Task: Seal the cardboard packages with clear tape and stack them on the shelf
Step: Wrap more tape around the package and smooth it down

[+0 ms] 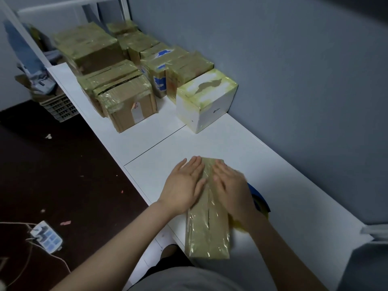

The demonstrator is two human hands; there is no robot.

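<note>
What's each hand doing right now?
Left hand: open, fingers flat on the tape-wrapped brown cardboard package.
Right hand: open, flat on the same package.

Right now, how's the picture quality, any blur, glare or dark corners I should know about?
Head view: the right hand is motion-blurred at its edge, the left hand sharper; the taped package shows small glare streaks; the far stacked boxes look soft; the upper right corner darkens.

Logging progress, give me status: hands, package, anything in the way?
Left hand and right hand flat, pressing taped package. Tape roll beside right hand. Sealed boxes farther along shelf.
</note>
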